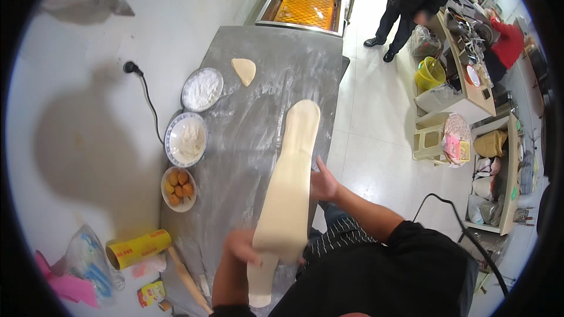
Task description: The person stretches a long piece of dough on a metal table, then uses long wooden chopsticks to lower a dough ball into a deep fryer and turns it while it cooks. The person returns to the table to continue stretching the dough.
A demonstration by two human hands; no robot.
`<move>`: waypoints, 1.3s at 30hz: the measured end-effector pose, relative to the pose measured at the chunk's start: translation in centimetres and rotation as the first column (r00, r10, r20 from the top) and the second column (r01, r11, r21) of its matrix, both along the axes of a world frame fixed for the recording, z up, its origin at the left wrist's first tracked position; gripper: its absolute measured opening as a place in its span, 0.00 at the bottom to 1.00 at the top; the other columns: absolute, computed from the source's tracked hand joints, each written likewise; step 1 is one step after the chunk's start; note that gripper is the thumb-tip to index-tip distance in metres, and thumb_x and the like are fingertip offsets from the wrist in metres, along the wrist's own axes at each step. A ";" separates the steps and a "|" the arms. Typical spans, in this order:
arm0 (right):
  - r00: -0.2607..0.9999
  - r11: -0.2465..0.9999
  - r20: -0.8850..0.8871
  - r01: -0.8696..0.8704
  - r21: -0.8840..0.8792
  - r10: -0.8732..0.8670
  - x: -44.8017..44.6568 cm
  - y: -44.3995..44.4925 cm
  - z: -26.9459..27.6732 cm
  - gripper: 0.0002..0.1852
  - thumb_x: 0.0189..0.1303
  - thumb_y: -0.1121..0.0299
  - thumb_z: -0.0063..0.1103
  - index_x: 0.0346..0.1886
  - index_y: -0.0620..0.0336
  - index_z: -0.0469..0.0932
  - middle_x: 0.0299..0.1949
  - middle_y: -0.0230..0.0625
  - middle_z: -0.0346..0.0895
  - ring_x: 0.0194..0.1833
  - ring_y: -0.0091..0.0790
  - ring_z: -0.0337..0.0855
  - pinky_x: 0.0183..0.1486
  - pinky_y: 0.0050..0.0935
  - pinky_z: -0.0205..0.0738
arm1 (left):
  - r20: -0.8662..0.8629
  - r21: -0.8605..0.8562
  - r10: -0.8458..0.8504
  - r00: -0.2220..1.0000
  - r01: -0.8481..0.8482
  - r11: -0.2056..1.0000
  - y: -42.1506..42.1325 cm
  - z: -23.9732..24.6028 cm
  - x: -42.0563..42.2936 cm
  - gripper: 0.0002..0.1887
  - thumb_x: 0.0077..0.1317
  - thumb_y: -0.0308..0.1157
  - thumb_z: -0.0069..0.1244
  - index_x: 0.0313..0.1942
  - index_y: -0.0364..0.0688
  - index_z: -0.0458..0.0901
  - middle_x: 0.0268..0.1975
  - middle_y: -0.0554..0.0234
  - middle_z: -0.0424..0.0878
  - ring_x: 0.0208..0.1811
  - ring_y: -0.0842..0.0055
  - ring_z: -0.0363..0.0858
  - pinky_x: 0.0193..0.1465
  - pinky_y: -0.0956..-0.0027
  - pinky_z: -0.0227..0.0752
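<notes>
A long strip of rolled dough [286,185] stretches along the metal worktop [246,114], its far end lying on the floured surface. My left hand [242,246] is at the near part of the strip, with fingers over its left edge and some motion blur; part of the dough extends below it. At the strip's right edge, my right hand [324,182] has its thumb raised and its other fingers partly hidden by the dough. A small triangular dough piece [244,71] rests near the table's far end.
Along the left edge stand a dish of white powder [202,90], a bowl of flour [187,140] and a bowl of round brown items [179,189]. A rolling pin [188,279] lies near left. A fryer [304,6] adjoins the far end. Two people stand at the right.
</notes>
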State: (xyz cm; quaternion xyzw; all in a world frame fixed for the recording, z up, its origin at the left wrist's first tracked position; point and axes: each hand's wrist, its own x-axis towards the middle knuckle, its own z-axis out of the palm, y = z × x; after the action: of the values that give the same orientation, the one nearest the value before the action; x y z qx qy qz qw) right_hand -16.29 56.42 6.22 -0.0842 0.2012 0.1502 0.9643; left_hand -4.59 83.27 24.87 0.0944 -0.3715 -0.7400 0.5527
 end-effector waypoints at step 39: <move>0.825 -0.821 -0.192 0.446 -0.356 0.531 20.0 -10.9 5.5 0.33 0.70 0.33 0.50 0.56 0.52 0.84 0.82 0.44 0.55 0.83 0.58 0.44 0.81 0.66 0.36 | -0.464 0.717 0.317 0.827 0.141 0.683 5.4 -13.6 -2.8 0.41 0.71 0.43 0.55 0.75 0.26 0.58 0.69 0.27 0.74 0.70 0.40 0.75 0.71 0.44 0.70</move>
State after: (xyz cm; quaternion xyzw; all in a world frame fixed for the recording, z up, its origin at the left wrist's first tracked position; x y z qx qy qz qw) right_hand 3.70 45.50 11.75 -0.9900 -0.0900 -0.0515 0.0951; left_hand -7.41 88.70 11.32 0.1053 0.1338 -0.7902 0.5887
